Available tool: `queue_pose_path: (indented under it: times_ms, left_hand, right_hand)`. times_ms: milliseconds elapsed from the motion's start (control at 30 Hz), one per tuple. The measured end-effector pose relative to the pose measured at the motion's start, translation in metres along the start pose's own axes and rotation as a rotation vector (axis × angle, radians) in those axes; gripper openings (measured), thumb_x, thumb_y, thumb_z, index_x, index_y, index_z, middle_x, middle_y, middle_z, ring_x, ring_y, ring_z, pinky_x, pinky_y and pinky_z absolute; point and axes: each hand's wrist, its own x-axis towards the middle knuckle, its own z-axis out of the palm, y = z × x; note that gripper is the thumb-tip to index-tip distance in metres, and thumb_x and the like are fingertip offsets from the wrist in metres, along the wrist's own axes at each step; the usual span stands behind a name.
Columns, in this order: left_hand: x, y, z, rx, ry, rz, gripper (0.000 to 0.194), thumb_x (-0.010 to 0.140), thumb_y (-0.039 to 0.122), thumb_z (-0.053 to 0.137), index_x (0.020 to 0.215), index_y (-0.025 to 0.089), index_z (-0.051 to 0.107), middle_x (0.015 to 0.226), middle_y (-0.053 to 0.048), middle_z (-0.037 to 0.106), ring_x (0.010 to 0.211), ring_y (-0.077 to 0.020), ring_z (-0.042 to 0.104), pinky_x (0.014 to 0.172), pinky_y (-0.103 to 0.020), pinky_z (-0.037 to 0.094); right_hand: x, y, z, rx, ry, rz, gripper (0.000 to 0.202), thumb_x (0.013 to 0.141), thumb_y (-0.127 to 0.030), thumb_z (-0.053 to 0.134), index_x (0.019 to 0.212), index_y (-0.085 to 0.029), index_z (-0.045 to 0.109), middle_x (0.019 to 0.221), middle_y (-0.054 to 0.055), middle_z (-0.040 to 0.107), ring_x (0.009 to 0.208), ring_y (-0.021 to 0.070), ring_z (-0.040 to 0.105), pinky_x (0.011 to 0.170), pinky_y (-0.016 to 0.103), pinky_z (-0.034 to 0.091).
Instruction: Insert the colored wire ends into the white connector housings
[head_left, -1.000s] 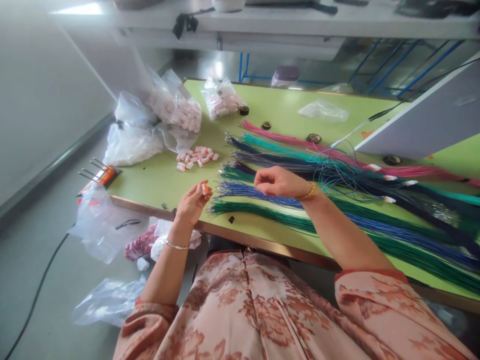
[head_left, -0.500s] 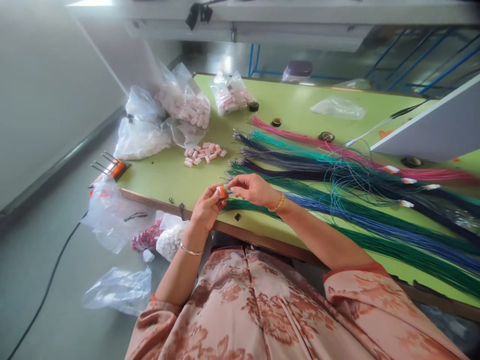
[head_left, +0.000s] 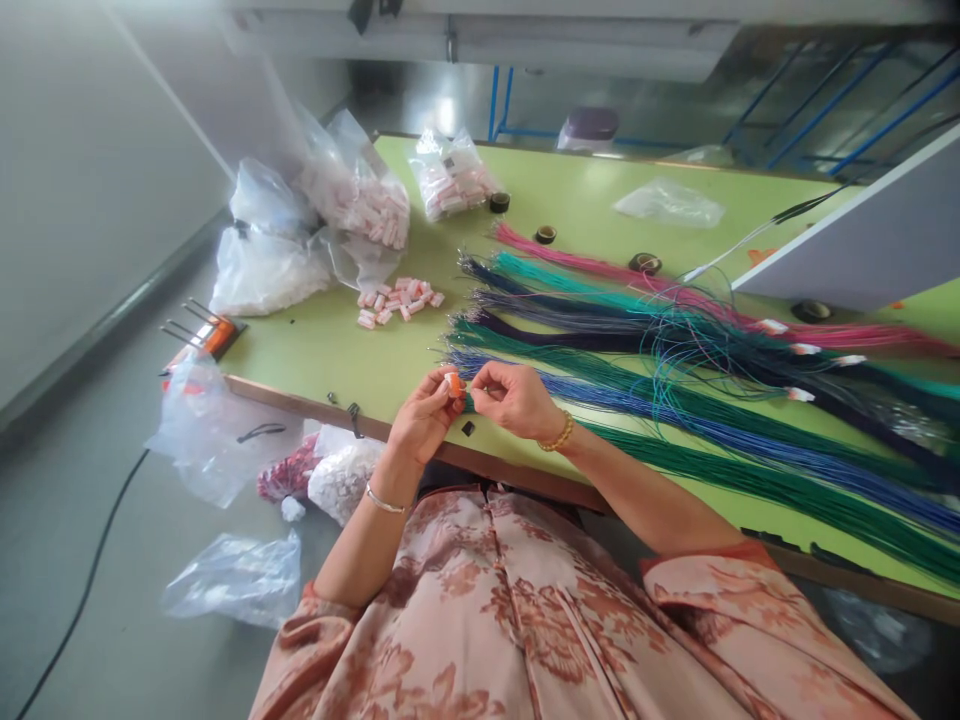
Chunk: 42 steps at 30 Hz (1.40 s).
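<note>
An orange and white connector point(head_left: 454, 384) is pinched between the thumb and fingers of my left hand point(head_left: 422, 415), above the front edge of the green table point(head_left: 315, 365). Just to its right, my right hand point(head_left: 514, 400) has thumb and forefinger pressed together; what they hold is too small to make out. Bundles of blue wires point(head_left: 600, 397) and green wires point(head_left: 675, 455) run rightward from near my hands. A small black piece point(head_left: 469, 428) lies below my fingers. Loose pink and white connectors point(head_left: 401, 299) form a pile beyond my left hand.
Bags of connectors point(head_left: 454, 180) and white bags point(head_left: 262, 270) stand at the back left. Pink wires point(head_left: 577, 262) and black tape rolls point(head_left: 645, 263) lie farther back. An orange rack with metal prongs point(head_left: 214, 340) sits at the left corner. A grey panel point(head_left: 862, 240) rises at right.
The view has shifted slightly. My right hand has moved a little away from the connector, and the connector's orange side is turned more toward the camera.
</note>
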Motion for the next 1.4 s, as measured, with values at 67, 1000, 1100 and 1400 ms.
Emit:
queue_pose_path:
  times_ms: [67,1000,1100,1400]
  left_hand:
    - [0.000,0.000,0.001,0.006,-0.007,-0.005,0.022,0.075,0.022,0.076,0.095,0.019,0.067,0.082,-0.001,0.062,0.070,-0.0082,0.058,0.069,-0.022,0.049]
    - [-0.011,-0.026,0.014,0.277,0.222,0.287,0.031,0.067,0.037,0.084,0.086,0.018,0.068,0.075,0.001,0.066,0.068,-0.0083,0.060,0.064,-0.021,0.046]
    - [-0.012,-0.025,0.014,0.249,0.212,0.258,0.031,0.066,0.036,0.084,0.085,0.018,0.068,0.076,0.000,0.066,0.066,-0.0077,0.059,0.062,-0.021,0.045]
    - [-0.020,-0.037,0.015,0.300,0.202,0.237,0.030,0.065,0.036,0.085,0.080,0.017,0.067,0.072,-0.001,0.066,0.064,-0.0091,0.058,0.061,-0.022,0.045]
  right_hand:
    - [-0.002,0.001,0.000,-0.049,0.013,-0.025,0.015,0.075,-0.032,0.058,0.071,-0.017,0.060,0.055,-0.003,0.051,0.049,0.0071,0.035,0.050,0.022,0.028]
    - [-0.009,0.018,0.009,0.042,-0.084,-0.025,0.019,0.081,-0.034,0.054,0.071,-0.018,0.053,0.061,-0.002,0.054,0.055,0.0092,0.040,0.054,0.023,0.032]
    - [-0.014,0.020,0.006,0.009,-0.097,-0.066,0.018,0.084,-0.033,0.052,0.075,-0.018,0.055,0.064,-0.001,0.056,0.056,0.0098,0.042,0.057,0.023,0.033]
    - [-0.026,0.018,0.013,-0.242,-0.112,-0.095,0.015,0.085,-0.025,0.049,0.075,-0.017,0.058,0.064,0.003,0.059,0.056,0.0126,0.044,0.059,0.026,0.031]
